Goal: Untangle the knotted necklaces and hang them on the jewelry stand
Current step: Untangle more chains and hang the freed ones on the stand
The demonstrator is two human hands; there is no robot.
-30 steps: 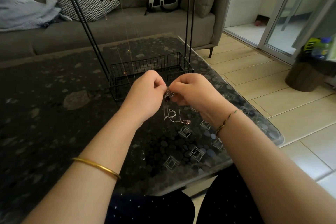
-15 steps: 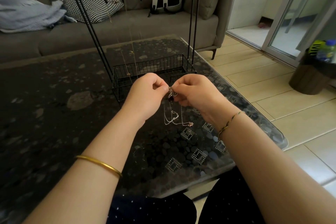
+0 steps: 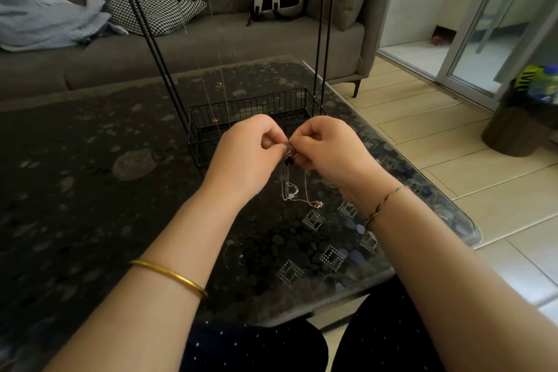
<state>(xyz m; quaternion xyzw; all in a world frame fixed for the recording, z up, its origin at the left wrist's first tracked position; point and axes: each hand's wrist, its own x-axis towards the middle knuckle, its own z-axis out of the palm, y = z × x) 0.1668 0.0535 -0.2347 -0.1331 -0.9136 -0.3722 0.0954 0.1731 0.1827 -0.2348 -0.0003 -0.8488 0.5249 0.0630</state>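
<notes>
Little has shifted over the last second: our left hand and right hand remain knuckle to knuckle above the surface, and the dark bead between them has barely stirred. We read that as slow picking at the tangle rather than a release, so nothing from this bunch looks ready for hanging.

Both sets of fingers are curled tight, pinching the knotted necklaces at their snarl from either side. Below the pinch, thin silvery chain hangs in a slack loop. One strand trails right to a small rose-gold pendant, either just above the glass or on it; we cannot tell which. The links are hair-fine and glinting, the bead round and glossy.

Behind our hands is the jewelry stand, matt black rod with a wire-grid basket at its foot. A few pale chains already hang from its top, nearly invisible against the sofa. The surface is dark, smooth glass with a pebble pattern, and we judge fine chain would be hard to spot on it.
</notes>
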